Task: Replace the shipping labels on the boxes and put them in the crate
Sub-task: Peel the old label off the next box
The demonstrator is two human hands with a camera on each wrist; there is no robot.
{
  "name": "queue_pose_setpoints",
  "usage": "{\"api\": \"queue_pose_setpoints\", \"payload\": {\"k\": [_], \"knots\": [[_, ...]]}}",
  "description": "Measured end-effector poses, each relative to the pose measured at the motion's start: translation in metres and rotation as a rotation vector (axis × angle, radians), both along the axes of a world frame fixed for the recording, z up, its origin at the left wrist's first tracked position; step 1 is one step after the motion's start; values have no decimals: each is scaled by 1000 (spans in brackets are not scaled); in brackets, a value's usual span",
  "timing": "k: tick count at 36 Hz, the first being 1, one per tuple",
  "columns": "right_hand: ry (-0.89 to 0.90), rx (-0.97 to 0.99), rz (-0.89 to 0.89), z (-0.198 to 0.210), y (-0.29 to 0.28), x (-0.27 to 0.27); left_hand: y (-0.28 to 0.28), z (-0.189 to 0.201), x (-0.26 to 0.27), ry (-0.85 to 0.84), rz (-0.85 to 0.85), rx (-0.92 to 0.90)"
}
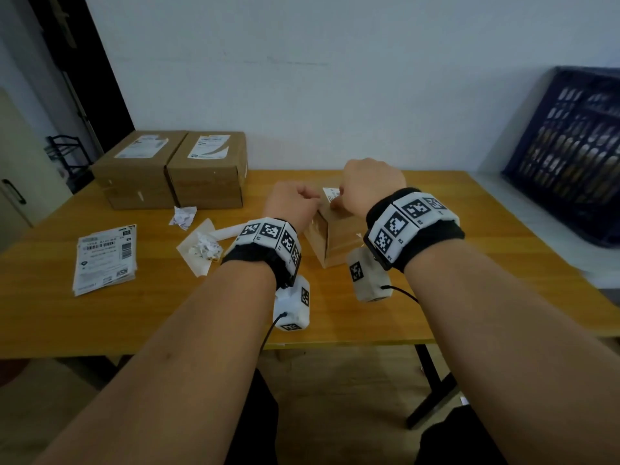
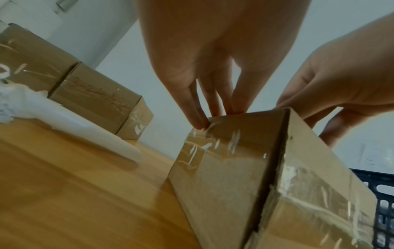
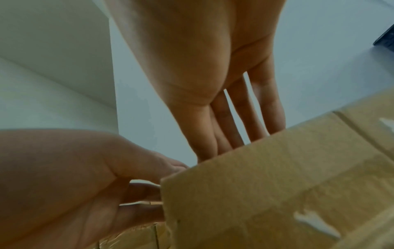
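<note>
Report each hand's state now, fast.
Left hand: fingertips touch the near top edge of the box; whether they pinch cannot be told.
Right hand: fingers reach onto the box top at the label; grip hidden.

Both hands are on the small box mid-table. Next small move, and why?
Probably peel: the left hand steadies the box at its top edge while the right hand lifts the white label off the top. That label is still on the box, the right fingers reach over its top, and the stack of fresh labels lies untouched to the left.
</note>
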State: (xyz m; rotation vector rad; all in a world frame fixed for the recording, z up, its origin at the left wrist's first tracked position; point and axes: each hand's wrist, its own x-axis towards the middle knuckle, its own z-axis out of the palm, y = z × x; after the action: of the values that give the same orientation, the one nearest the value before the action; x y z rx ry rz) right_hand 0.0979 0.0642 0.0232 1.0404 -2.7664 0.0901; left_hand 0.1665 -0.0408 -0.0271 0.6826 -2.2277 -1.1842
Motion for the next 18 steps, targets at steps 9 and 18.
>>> {"api": "queue_pose_setpoints", "payload": {"k": [9,18], "knots": [[171,130,88,-3,-1,13,0,1,-1,-2,-2,24],[191,125,173,-3,8,25,1,3,1,-15,-7,-3]]}}
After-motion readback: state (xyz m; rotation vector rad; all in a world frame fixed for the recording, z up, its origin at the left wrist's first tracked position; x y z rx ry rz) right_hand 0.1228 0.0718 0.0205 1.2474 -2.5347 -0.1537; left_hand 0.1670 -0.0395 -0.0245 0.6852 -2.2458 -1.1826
